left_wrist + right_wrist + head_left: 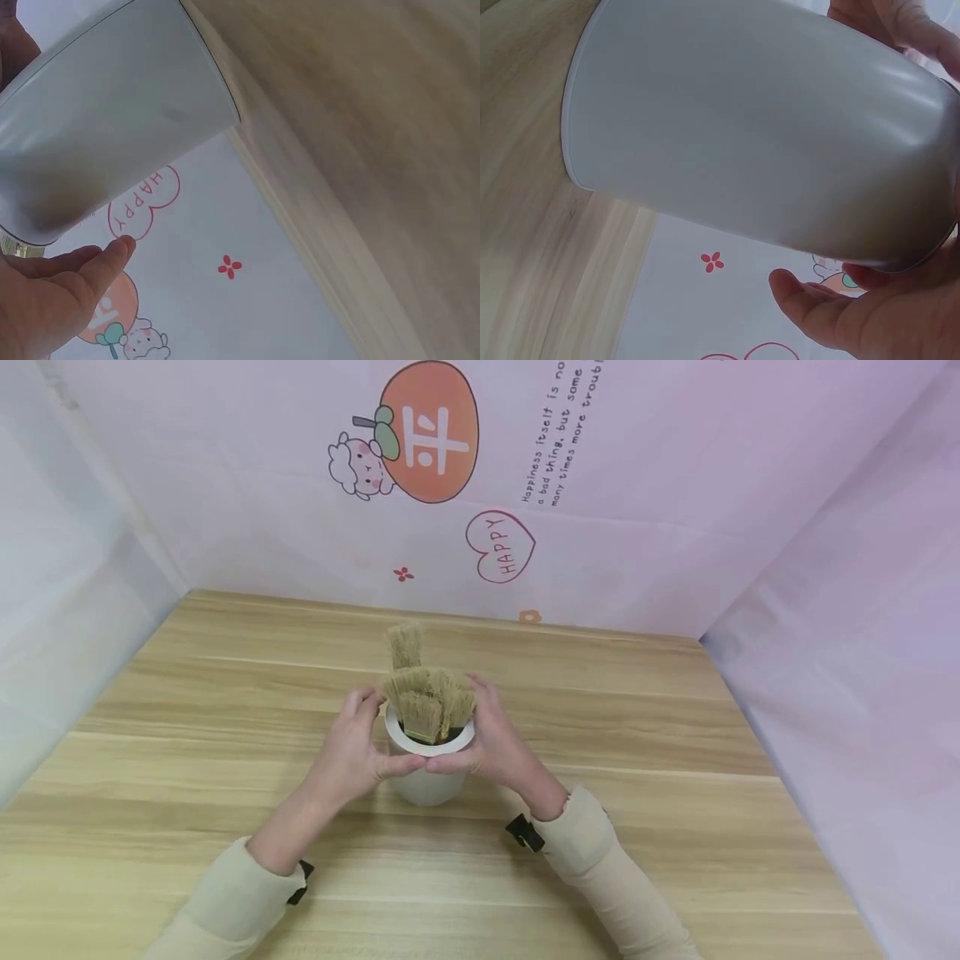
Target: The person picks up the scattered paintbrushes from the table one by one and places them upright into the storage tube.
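A white round container (429,783) stands on the wooden table with several paintbrushes (422,714) in it, their pale bristles upward. One brush (406,645) rises above the others at the back. My left hand (351,750) holds the container's rim from the left, and my right hand (497,739) holds it from the right. The two thumbs meet at the front of the rim. In the left wrist view, left fingers (79,281) extend beside the container's wall (120,112). Right fingers (832,307) show below the container (742,127) in the right wrist view. The brush handles are hidden inside.
The wood-grain table (247,710) spreads around the container. A white printed cloth (637,485) hangs behind it, with more pale cloth on the left and right sides. Black clips (525,833) show at the wrists below the rolled sleeves.
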The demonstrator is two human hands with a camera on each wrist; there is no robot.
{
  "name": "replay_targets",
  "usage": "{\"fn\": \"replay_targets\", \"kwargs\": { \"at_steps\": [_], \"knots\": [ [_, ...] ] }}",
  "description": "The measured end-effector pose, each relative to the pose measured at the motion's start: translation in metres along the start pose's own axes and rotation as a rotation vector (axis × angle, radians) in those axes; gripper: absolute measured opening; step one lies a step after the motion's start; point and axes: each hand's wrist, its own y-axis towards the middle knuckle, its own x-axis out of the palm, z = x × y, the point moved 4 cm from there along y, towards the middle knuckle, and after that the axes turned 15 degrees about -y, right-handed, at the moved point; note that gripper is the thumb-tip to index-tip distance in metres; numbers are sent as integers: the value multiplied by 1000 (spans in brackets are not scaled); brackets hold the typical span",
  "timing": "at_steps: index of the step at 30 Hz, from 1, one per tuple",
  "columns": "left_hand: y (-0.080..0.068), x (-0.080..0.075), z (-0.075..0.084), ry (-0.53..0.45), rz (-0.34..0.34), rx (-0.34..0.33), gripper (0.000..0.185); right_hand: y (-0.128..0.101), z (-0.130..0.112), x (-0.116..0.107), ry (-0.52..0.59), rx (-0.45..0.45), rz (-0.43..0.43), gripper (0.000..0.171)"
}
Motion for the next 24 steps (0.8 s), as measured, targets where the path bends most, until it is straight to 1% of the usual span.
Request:
{"fn": "replay_targets", "kwargs": {
  "at_steps": [3,5,7,10,15,18,21,24],
  "knots": [
    [-2,-2,-5,-2,-21,-24,123,-4,1,-1,5,43,-14,108],
    [-4,-3,-7,4,-35,-40,116,-6,4,-1,-8,56,-18,109],
    [-5,-5,-9,9,-45,-58,113,-9,7,-1,-28,60,-24,112],
    [-7,-9,-12,23,-53,-86,114,-13,13,0,-45,67,-35,116],
    [-8,-15,-17,66,-77,-153,117,-18,25,1,-56,140,-58,121],
    [-8,-18,-21,123,-120,-215,118,-18,32,0,-95,173,-68,122],
    [-10,-21,-26,179,-181,-277,120,-20,39,0,-167,207,-90,126],
    [-12,-23,-33,227,-247,-320,123,-24,48,1,-218,266,-133,131]
  ]
}}
